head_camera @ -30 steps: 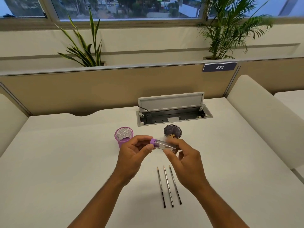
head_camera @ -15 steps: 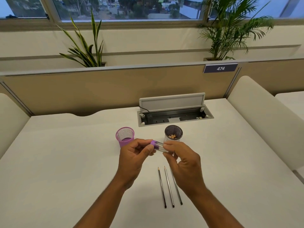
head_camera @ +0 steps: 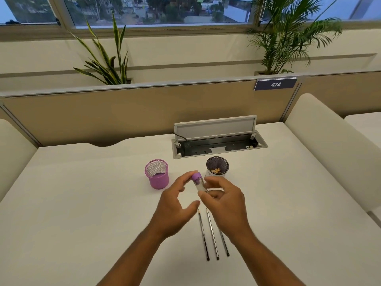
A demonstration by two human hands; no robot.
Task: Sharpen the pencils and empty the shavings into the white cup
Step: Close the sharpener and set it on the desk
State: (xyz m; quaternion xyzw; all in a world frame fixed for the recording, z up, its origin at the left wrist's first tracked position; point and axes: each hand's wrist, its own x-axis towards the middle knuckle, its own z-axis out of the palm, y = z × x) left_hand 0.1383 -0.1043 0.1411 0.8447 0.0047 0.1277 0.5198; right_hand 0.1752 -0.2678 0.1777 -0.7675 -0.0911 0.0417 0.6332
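Under the right hand (head_camera: 224, 205), the third pencil's (head_camera: 224, 243) tip is hidden.

Soft, even daylight from the windows (head_camera: 185, 9); wide-angle bending at edges, hands slightly blurred.

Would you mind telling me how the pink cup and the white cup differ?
The pink cup shows no contents; the white cup holds a few shavings. The pink cup's inside looks pale, the white cup's dark. The pink cup stands left, the white cup right. Both are upright mesh cups.

Matt white table (head_camera: 82, 203), pink wire-mesh cup (head_camera: 157, 174), clear glossy plastic sharpener (head_camera: 199, 183)
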